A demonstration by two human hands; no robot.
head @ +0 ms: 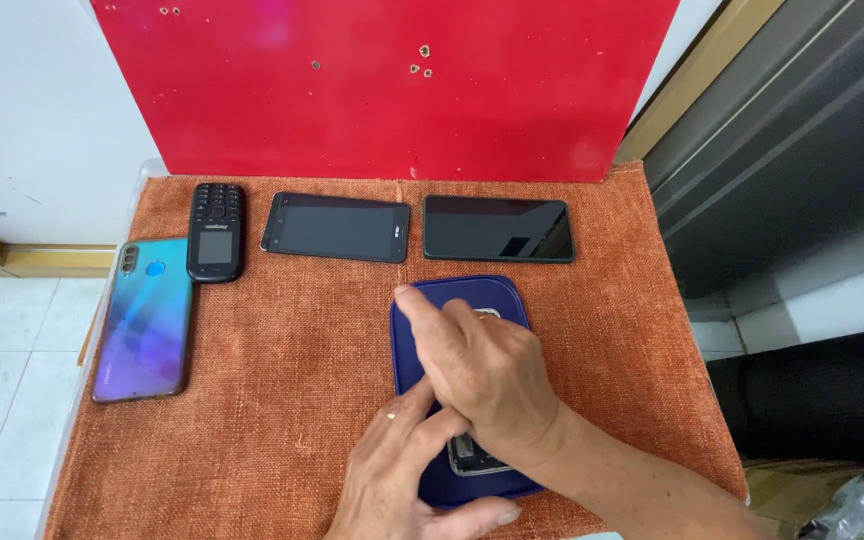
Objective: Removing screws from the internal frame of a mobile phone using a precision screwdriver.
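A dark blue phone back cover (487,292) lies on the orange cloth (292,380) near the front middle. My right hand (482,375) lies across it, forefinger stretched toward its far left corner. My left hand (397,480) grips the near end, thumb along the bottom edge. Between the hands a bit of the phone's open inside (472,458), metal and dark parts, shows. Most of the phone is hidden under my hands.
Along the back stand a black keypad phone (216,231) and two black smartphones (336,227) (498,229), screens up. A teal-to-purple phone (146,318) lies face down at the left edge. A red board (382,80) stands behind the table. Tiled floor lies left.
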